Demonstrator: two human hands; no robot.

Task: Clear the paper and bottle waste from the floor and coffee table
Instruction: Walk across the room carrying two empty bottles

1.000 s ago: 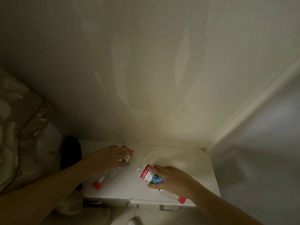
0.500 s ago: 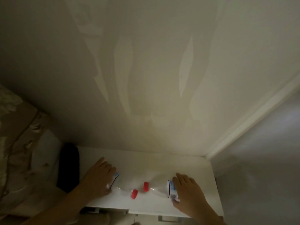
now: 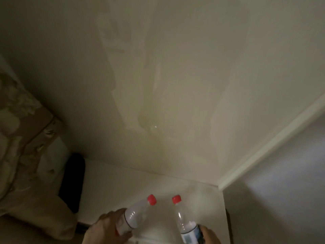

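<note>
Hands grip clear, red-capped plastic bottles: left hand [image 3: 107, 229] one [image 3: 136, 216], right hand [image 3: 210, 235] another [image 3: 184, 224].

We see two clear plastic bottles with red caps, side by side and apart, both tilted with caps pointing away from us. The left bottle [image 3: 135, 217] is held at its labelled lower part by the left hand [image 3: 107, 229], above the cabinet top [image 3: 112, 187] near its front edge. The right bottle [image 3: 184, 224], with a blue and white label, is held at its base by the right hand [image 3: 210, 235], toward the front right corner.
</note>
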